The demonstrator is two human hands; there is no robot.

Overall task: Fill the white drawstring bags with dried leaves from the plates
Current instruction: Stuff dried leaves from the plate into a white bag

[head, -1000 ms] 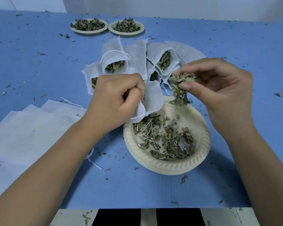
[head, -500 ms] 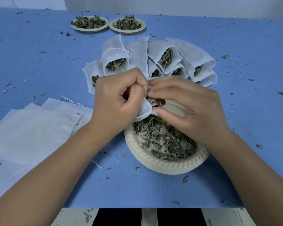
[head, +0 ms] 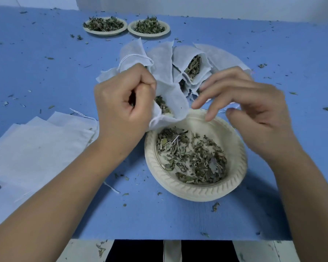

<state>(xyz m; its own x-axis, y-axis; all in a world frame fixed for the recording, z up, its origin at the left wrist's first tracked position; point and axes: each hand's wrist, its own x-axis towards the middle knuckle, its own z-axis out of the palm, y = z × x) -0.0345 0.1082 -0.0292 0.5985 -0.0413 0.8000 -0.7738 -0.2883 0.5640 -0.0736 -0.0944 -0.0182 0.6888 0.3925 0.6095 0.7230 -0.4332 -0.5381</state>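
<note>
The left hand (head: pixel 125 104) is curled tightly around the gathered edge of a white drawstring bag (head: pixel 173 99), holding it just above the far left rim of the near plate (head: pixel 187 191). The bag's mouth faces the right hand, and a few dried leaves show inside it. The right hand (head: pixel 254 112) hovers just beside the bag over the plate's far rim, with its fingers (head: pixel 208 99) loosely spread and nothing held in them. Whether its fingertips touch the bag cannot be told.

A loose heap of dried leaves (head: pixel 191 159) lies in the near plate, below and between the two hands. Behind the hands, a cluster of filled bags (head: pixel 193 67) lies on the blue surface (head: pixel 178 220) with their open mouths showing leaves. A stack of flat empty bags (head: pixel 36 144) lies under the left forearm. At the far edge, the far left plate (head: pixel 106 33) and the far right plate (head: pixel 150 35) sit side by side, both heaped with leaves. Leaf crumbs are scattered across the surface.
</note>
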